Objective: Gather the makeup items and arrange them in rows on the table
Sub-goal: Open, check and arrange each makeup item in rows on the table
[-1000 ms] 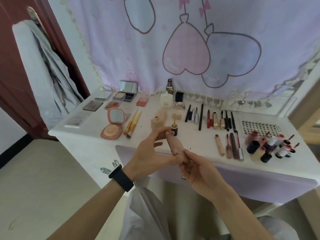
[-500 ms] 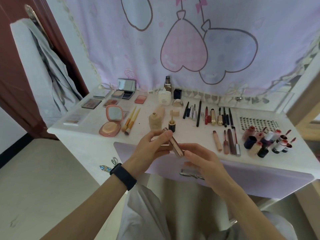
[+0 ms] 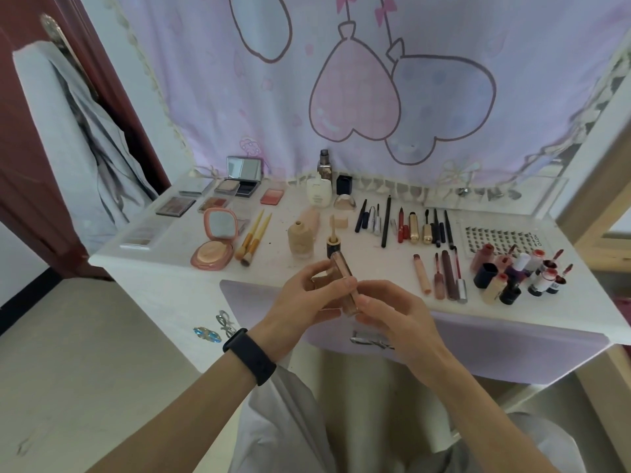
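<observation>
Both hands gripped one pinkish tube (image 3: 345, 281) above the table (image 3: 164, 264). The left hand (image 3: 307, 302) pinched its middle; the right hand (image 3: 392, 315) held its lower end.

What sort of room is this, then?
Likely a bedroom dressing corner at home: a white table laid with makeup, a mirror compact among it, a heart-print curtain behind, and a garment hanging on the door.

One view, wide-angle camera worn on head, aimed forward and down, table (image 3: 386, 264) seen close from its front edge, curtain (image 3: 239, 114) faced square-on behind it, door (image 3: 20, 148) caught at left margin, floor (image 3: 85, 353) at lower left
</observation>
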A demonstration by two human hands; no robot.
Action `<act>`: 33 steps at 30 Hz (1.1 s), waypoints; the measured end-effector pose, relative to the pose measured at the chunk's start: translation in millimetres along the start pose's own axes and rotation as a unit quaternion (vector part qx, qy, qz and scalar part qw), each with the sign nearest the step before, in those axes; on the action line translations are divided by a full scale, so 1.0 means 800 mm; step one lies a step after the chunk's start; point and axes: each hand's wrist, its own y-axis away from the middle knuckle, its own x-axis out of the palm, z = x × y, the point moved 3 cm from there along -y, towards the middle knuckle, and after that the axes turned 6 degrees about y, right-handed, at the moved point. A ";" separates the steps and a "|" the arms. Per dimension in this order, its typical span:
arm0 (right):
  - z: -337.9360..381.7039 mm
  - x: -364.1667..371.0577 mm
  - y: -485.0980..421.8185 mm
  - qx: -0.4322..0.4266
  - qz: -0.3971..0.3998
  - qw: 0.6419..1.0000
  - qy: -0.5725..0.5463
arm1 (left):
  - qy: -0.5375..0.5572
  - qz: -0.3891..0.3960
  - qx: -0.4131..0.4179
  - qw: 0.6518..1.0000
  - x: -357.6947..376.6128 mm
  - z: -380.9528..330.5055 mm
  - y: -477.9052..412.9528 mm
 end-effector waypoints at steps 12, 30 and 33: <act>0.004 -0.002 0.003 -0.045 -0.011 0.994 0.100 | 0.178 0.005 -0.065 0.982 -0.006 0.015 -0.005; 0.027 0.028 -0.045 -0.120 -0.065 0.944 0.301 | 0.327 0.004 -0.148 0.933 -0.047 0.012 0.005; 0.025 0.030 -0.052 -0.074 -0.081 0.964 0.243 | 0.317 0.007 -0.169 0.933 -0.067 0.015 0.014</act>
